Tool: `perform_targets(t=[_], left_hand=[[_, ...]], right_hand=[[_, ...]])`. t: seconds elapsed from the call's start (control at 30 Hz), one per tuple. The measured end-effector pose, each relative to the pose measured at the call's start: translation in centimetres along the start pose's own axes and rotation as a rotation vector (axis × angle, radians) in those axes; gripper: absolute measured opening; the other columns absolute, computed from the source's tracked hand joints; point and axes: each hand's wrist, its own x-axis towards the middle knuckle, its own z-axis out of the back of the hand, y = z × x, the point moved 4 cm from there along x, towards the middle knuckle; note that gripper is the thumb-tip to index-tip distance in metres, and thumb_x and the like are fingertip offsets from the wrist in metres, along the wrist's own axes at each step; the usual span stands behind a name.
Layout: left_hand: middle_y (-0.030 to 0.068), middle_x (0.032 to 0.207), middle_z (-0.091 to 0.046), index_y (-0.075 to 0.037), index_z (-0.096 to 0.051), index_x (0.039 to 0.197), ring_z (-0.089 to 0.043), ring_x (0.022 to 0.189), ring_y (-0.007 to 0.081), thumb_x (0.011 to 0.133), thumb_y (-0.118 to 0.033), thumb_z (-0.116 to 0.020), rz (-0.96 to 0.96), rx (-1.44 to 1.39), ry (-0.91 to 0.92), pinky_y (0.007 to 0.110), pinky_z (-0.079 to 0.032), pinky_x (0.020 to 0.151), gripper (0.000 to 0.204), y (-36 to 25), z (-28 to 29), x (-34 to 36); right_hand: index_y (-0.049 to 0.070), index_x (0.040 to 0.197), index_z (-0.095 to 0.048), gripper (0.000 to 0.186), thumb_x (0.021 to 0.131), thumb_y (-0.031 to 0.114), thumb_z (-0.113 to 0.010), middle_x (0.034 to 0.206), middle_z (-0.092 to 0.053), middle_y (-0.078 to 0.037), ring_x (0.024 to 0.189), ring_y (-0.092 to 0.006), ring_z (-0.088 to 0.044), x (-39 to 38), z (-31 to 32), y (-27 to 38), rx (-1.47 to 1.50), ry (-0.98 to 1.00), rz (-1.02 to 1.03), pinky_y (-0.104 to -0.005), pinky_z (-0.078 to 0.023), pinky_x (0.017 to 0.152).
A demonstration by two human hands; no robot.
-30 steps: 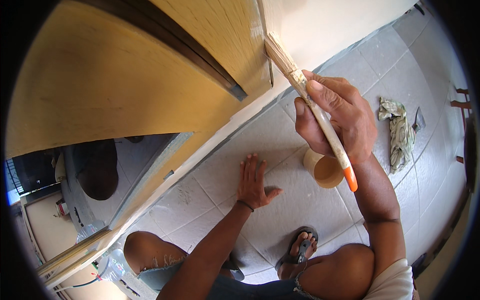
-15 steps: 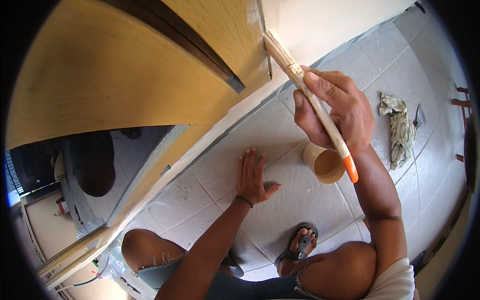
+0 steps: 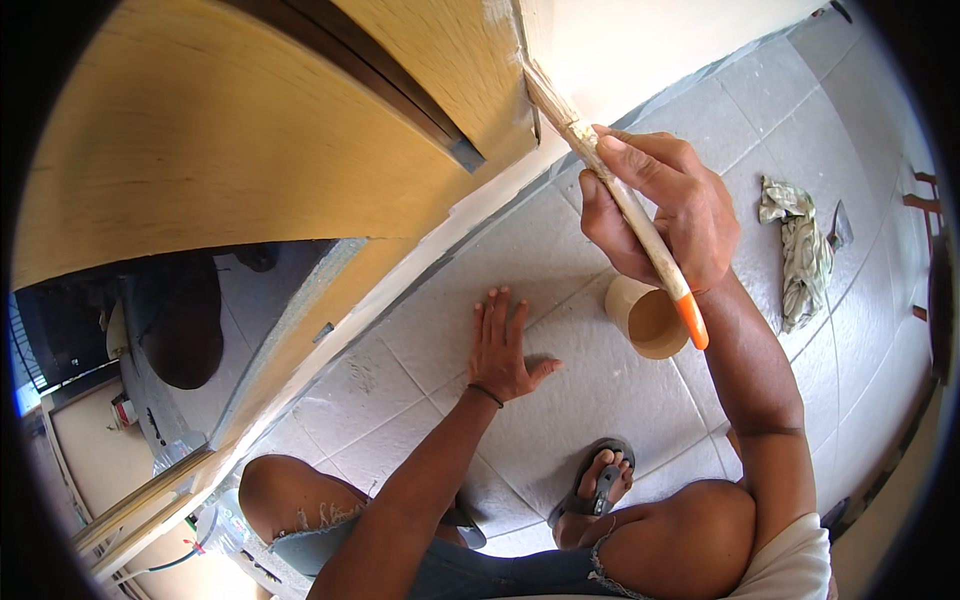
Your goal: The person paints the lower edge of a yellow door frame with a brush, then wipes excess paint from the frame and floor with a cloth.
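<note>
Between the fingers and thumb of my right hand point(image 3: 680, 215) is a paintbrush point(image 3: 648, 232) with a pale wooden handle and orange tip, its worn bristles against the edge of the yellow wooden frame point(image 3: 470, 70) beside the white wall point(image 3: 660, 40). My left hand point(image 3: 505, 355) rests on the grey tiled floor point(image 3: 540, 430) with fingers spread, holding nothing. A tan cylindrical container point(image 3: 650, 330) stands on the floor just below my right hand, partly hidden by the brush.
A crumpled pale cloth point(image 3: 800, 250) lies at the right beside a metal blade tool point(image 3: 839, 225). Dark glossy glass point(image 3: 185, 320) sits in the frame at the left. Below it are a clear plastic container point(image 3: 220, 530) and a hose. Wooden furniture point(image 3: 925, 205) shows at the right rim.
My right hand and the brush have shifted slightly up and left along with the view's small drift. My left hand still lies spread on the floor.
</note>
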Motion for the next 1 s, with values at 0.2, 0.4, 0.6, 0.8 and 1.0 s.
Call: perform_targets(t=[0.2,0.4,0.6,0.8,1.0], left_hand=[[0.0345,0.164,-0.022,0.000,-0.031,0.156,-0.017,0.155,0.0528,0.081,-0.071,-0.075,-0.014,0.000,-0.009,0.068,-0.016,0.124,0.112,-0.1,0.1,0.0],[0.0342,0.164,-0.022,0.000,-0.030,0.156,-0.017,0.155,0.0528,0.081,-0.072,-0.074,-0.014,0.005,-0.010,0.069,-0.016,0.123,0.112,-0.1,0.1,0.0],[0.0341,0.164,-0.022,0.000,-0.030,0.156,-0.017,0.155,0.0526,0.082,-0.072,-0.073,-0.014,0.016,-0.006,0.069,-0.015,0.124,0.111,0.0,-0.1,-0.1],[0.0338,0.164,-0.023,0.000,-0.031,0.155,-0.017,0.156,0.0523,0.082,-0.072,-0.073,-0.016,0.006,-0.012,0.068,-0.014,0.124,0.111,0.0,-0.1,0.0],[0.0338,0.164,-0.023,0.001,-0.032,0.155,-0.017,0.155,0.0523,0.082,-0.073,-0.071,-0.014,0.019,-0.005,0.069,-0.014,0.124,0.111,0.0,-0.1,0.0]], right_hand=[[0.005,0.115,-0.065,0.037,0.081,0.003,-0.082,0.097,-0.075,-0.010,0.073,-0.0167,-0.074,-0.5,0.0,0.1,-0.030,0.054,-0.056,-0.0264,-0.059,0.057],[0.004,0.111,-0.067,0.035,0.080,0.003,-0.082,0.094,-0.075,-0.009,0.072,-0.0162,-0.074,-1.0,-0.3,-0.1,-0.022,0.024,-0.046,-0.0258,-0.058,0.056],[0.004,0.111,-0.067,0.035,0.079,0.003,-0.082,0.094,-0.075,-0.009,0.072,-0.0156,-0.073,-1.4,-0.5,-0.3,-0.021,0.018,-0.019,-0.0257,-0.058,0.057],[0.004,0.109,-0.067,0.034,0.079,0.003,-0.082,0.092,-0.075,-0.008,0.070,-0.0150,-0.073,-1.8,-0.8,-0.8,0.001,-0.003,0.042,-0.0252,-0.059,0.057],[0.003,0.108,-0.067,0.034,0.079,0.003,-0.082,0.092,-0.075,-0.009,0.070,-0.0150,-0.072,-2.1,-1.0,-0.9,0.007,0.014,0.042,-0.0248,-0.059,0.056]])
